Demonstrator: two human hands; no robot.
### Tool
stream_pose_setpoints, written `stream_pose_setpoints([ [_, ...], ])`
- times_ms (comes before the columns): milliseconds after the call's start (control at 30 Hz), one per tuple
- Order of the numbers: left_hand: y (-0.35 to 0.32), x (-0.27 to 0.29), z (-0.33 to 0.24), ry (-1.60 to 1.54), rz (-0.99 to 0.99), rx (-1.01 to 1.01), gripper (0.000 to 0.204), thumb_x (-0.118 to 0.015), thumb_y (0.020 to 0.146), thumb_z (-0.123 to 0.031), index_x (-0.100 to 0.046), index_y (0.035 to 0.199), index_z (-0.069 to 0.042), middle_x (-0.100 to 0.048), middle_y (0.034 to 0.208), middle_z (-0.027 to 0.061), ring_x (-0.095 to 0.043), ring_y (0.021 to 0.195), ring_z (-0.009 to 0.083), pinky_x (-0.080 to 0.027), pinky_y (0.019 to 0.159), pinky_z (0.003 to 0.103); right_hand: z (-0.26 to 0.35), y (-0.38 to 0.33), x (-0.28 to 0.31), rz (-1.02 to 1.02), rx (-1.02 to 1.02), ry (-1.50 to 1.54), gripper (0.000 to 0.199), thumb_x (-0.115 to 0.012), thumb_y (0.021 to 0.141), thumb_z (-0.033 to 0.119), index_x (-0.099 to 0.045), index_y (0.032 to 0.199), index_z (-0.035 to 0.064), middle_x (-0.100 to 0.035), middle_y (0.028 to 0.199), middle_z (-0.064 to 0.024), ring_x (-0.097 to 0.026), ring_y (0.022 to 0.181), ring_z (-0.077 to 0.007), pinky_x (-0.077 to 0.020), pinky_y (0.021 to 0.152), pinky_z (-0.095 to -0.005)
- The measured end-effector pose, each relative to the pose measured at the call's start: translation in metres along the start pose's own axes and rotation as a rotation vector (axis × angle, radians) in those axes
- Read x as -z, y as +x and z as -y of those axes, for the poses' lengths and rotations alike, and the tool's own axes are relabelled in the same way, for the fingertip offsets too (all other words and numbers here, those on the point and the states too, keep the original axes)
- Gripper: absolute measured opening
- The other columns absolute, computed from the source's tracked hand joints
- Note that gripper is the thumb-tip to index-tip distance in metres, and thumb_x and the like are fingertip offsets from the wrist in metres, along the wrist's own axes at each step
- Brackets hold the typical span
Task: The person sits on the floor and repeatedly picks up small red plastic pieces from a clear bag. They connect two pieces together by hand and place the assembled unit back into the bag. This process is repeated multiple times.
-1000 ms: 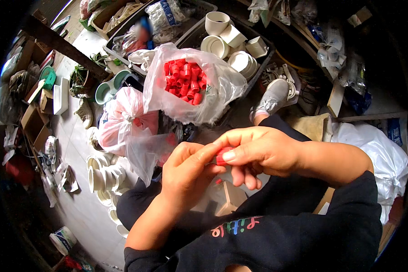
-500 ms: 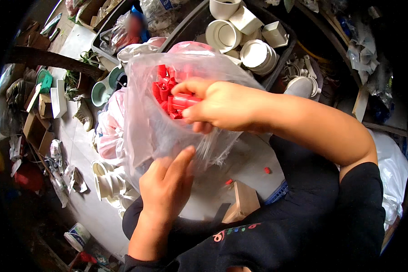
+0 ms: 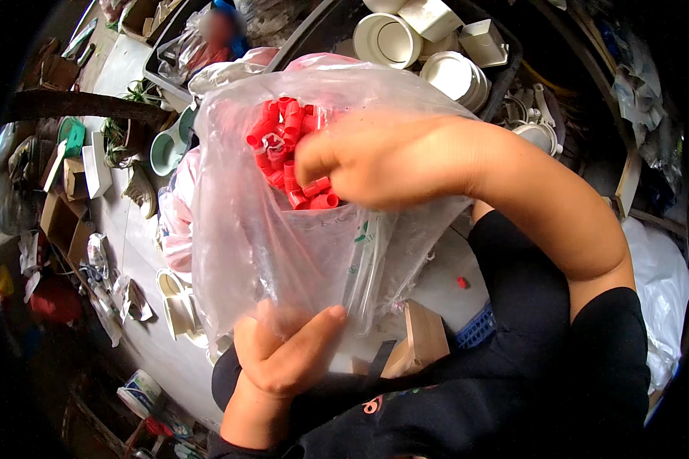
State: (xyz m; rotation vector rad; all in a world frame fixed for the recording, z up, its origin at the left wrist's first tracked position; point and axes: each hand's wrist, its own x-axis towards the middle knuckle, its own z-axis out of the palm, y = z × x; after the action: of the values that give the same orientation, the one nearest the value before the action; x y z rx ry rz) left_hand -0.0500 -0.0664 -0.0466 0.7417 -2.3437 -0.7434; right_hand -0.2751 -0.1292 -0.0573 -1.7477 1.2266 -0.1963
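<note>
A clear plastic bag [image 3: 283, 252] hangs in front of me with many small red tube pieces [image 3: 279, 134] heaped in its upper part. My left hand [image 3: 283, 356] grips the bag's lower edge from below, thumb pressed on the plastic. My right hand [image 3: 390, 157] is inside the bag's mouth, blurred, its curled fingers resting among the red pieces. The fingertips are hidden, so I cannot tell whether they pinch any. One loose red piece [image 3: 462, 282] lies on the pale floor by my knee.
A black crate [image 3: 505, 69] of white round and square fittings stands behind the bag. A pink bag [image 3: 177, 222] and stacked white cups [image 3: 177, 306] lie at left. A wooden block [image 3: 421, 340] sits near my lap. Boxes and clutter line the left edge.
My hands, joined over one red piece a second ago, have parted. The right hand went into the bag; the left hand has taken hold of the bag's lower edge, and the bag looks closer.
</note>
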Motion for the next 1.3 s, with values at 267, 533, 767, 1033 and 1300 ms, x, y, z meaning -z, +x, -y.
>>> stream_pose_setpoints([
  [267,-0.007,0.002,-0.008,-0.103,-0.008,0.141,0.025,-0.068,0.056,0.01,-0.064,0.078,-0.001,-0.05,0.064,0.0052,-0.047,0.052,0.0165,-0.037,0.047,0.025,0.02,-0.006,0.0,0.404,-0.036,-0.45,0.018,-0.054,0.064,0.008,-0.066,0.077,0.0043,-0.062,0.07,-0.0155,-0.061,0.069,-0.0307,-0.0475,0.062,-0.0388],
  [533,0.0,0.008,-0.009,-0.121,-0.073,0.193,0.015,-0.064,0.062,0.005,-0.061,0.075,-0.002,-0.05,0.064,0.0067,-0.048,0.056,0.0175,-0.037,0.049,0.026,-0.002,0.055,-0.046,0.362,0.066,-0.786,0.013,-0.059,0.067,0.009,-0.067,0.077,0.004,-0.065,0.076,-0.0108,-0.064,0.073,-0.0267,-0.0499,0.059,-0.0363],
  [767,-0.002,0.009,-0.007,-0.106,-0.027,0.193,0.017,-0.063,0.062,0.005,-0.058,0.076,-0.003,-0.05,0.062,0.0065,-0.049,0.055,0.017,-0.037,0.048,0.026,-0.002,0.068,-0.058,0.185,0.254,-0.865,0.013,-0.061,0.067,0.01,-0.068,0.077,0.0085,-0.066,0.076,-0.0065,-0.064,0.07,-0.0222,-0.0495,0.054,-0.0338],
  [1033,-0.002,0.014,-0.005,-0.17,-0.028,0.227,0.02,-0.064,0.064,0.003,-0.057,0.081,-0.005,-0.049,0.061,0.0052,-0.046,0.054,0.0152,-0.035,0.047,0.025,-0.006,0.043,0.001,-0.123,-0.002,-0.362,0.025,-0.054,0.072,0.014,-0.064,0.095,0.0114,-0.065,0.081,-0.014,-0.063,0.073,-0.0249,-0.0491,0.066,-0.0328],
  [1300,-0.001,0.01,-0.006,-0.171,-0.097,0.24,0.017,-0.062,0.069,0.002,-0.056,0.083,-0.006,-0.048,0.062,0.0051,-0.045,0.053,0.0142,-0.034,0.046,0.024,-0.013,0.042,0.013,0.092,-0.098,0.261,0.032,-0.053,0.07,0.004,-0.064,0.099,0.0111,-0.065,0.08,-0.0112,-0.062,0.068,-0.0195,-0.0486,0.06,-0.0296],
])
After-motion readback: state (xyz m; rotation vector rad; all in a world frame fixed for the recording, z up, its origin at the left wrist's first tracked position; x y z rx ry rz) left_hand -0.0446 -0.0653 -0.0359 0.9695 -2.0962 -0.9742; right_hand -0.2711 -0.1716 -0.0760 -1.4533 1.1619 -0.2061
